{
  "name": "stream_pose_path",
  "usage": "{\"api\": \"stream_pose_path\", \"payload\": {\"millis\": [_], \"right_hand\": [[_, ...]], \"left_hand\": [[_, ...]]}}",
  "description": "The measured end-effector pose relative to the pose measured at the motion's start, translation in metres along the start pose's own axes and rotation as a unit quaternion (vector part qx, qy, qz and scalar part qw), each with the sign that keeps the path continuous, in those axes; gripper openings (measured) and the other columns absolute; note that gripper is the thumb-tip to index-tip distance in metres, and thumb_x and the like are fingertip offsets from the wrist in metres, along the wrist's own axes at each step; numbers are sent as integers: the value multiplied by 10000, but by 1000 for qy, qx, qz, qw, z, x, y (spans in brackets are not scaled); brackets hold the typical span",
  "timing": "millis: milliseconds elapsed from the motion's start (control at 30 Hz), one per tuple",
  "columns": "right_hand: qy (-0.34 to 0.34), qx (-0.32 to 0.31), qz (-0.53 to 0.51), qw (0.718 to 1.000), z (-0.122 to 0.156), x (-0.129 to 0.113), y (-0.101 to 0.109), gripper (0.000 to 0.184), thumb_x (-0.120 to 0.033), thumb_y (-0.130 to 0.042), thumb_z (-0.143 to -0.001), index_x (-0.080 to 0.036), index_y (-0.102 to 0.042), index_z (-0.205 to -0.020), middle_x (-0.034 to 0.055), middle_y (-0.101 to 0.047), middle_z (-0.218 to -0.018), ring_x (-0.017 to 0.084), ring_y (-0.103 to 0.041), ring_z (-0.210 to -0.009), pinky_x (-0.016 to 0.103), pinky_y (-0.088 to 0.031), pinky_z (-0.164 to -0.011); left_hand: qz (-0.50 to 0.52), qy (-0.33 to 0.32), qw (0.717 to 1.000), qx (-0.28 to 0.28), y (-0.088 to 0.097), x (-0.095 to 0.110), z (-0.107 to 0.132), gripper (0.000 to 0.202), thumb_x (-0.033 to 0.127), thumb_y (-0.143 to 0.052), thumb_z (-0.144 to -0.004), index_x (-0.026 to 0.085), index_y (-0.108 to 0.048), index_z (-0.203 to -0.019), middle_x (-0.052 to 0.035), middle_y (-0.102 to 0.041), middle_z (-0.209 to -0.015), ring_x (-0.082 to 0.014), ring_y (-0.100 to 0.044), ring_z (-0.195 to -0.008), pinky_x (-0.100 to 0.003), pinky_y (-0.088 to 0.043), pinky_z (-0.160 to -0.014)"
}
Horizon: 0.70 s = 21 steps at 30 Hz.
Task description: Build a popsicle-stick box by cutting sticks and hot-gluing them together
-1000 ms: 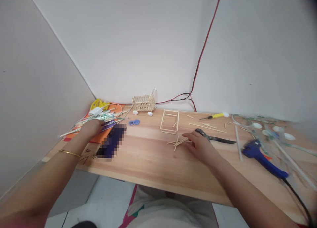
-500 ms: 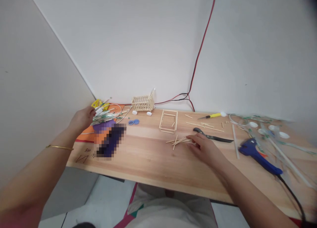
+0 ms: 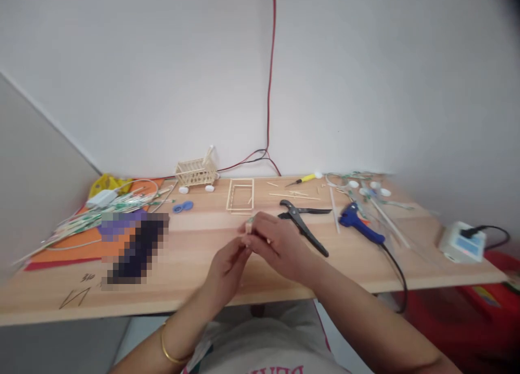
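While on the tabletop [image 3: 179, 271] a handwritten “310” [image 3: 88, 277], pale sticks [image 3: 249, 226] in gripping fingers of both hands [image 3: 228, 263] [image 3: 280, 244]

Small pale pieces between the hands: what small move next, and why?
I'd probably ease the left hand back slightly while the right hand holds the small pale pieces: the fingers of both hands meet around them and hide most of them, so whether their ends line up is hard to judge.

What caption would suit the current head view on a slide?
Two hands meet around pale sticks, with a rectangular stick frame and wheeled stick cart beyond, a blue glue gun at right.
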State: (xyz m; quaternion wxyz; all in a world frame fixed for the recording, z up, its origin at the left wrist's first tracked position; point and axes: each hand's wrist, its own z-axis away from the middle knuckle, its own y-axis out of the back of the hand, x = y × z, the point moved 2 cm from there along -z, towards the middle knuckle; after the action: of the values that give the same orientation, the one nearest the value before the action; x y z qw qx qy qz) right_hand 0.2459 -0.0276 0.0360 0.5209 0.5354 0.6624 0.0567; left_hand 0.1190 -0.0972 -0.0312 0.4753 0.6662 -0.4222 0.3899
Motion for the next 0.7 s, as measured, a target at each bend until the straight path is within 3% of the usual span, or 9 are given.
{"api": "stream_pose_path", "payload": {"millis": [67, 167, 267, 367, 433, 500, 567, 633, 700], "right_hand": [[4, -8, 25, 1000, 8, 1, -7, 185, -222, -457, -906, -174, -526, -741, 29, -536, -775, 129, -507, -726, 240, -398, -655], [-6, -4, 45, 999, 22, 16, -24, 189, -233, -467, -904, -175, -512, -730, 31, -530, -775, 136, -500, -732, 246, -397, -666], [-33, 8, 47, 998, 32, 36, -38, 196, -240, -469, -905, -169, -521, -729, 35, -537, -783, 138, -502, -744, 249, -391, -676], [-62, 17, 30, 997, 32, 49, -39, 249, -251, -493, -895, -163, -520, -664, 13, -523, -702, 128, -495, -704, 245, -377, -656], [-87, 19, -9, 996, 29, 51, -32, 208, -285, -554, -859, -161, -550, -692, -4, -518, -671, 114, -489, -649, 235, -374, -615], [-117, 51, -59, 990, 27, 47, -20, 161, -324, -603, -819, -170, -594, -867, -10, -536, -715, 101, -485, -612, 227, -382, -582], [-114, 99, -93, 984, 27, 37, -6, 230, -331, -580, -832, -182, -591, -1007, 7, -555, -784, 104, -503, -647, 234, -407, -608], [-79, 112, -109, 985, 28, 27, 9, 185, -316, -521, -870, -181, -635, -925, 25, -565, -792, 119, -519, -712, 251, -418, -661], [-85, 141, -141, 976, 31, 22, 29, 223, -322, -495, -885, -186, -656, -813, 18, -555, -727, 119, -512, -689, 252, -414, -641]], "left_hand": [[-1, -7, 1000, -4, -12, -8, 3, 219, 306, -432, -866, 164, -593, -818, -32, -646, -796, -159, -588, -800, -244, -472, -704], [-18, -21, 999, -25, -16, -24, 5, 223, 286, -434, -851, 167, -600, -760, -34, -652, -765, -170, -595, -767, -253, -474, -685], [-49, -11, 998, -39, -17, -34, 4, 224, 250, -421, -846, 167, -627, -817, -44, -674, -816, -180, -606, -777, -275, -476, -722], [-57, 14, 997, -46, -19, -34, 0, 248, 225, -400, -852, 170, -636, -904, -50, -686, -898, -189, -614, -845, -291, -469, -776], [-54, 17, 997, -53, -21, -30, -1, 255, 245, -395, -866, 171, -629, -934, -52, -683, -930, -192, -611, -885, -292, -457, -804], [-68, 17, 996, -56, -22, -26, -2, 254, 282, -393, -879, 169, -618, -914, -51, -677, -902, -188, -606, -864, -280, -449, -785], [-102, 18, 993, -60, -23, -22, -1, 257, 310, -385, -888, 169, -596, -845, -43, -657, -814, -173, -590, -778, -259, -437, -719], [-132, 4, 989, -70, -24, -19, -1, 263, 313, -364, -898, 173, -562, -796, -31, -622, -750, -155, -560, -714, -243, -414, -671], [-153, -21, 984, -89, -24, -15, -1, 256, 297, -344, -903, 176, -534, -782, -26, -598, -740, -148, -544, -708, -238, -398, -667]]}}
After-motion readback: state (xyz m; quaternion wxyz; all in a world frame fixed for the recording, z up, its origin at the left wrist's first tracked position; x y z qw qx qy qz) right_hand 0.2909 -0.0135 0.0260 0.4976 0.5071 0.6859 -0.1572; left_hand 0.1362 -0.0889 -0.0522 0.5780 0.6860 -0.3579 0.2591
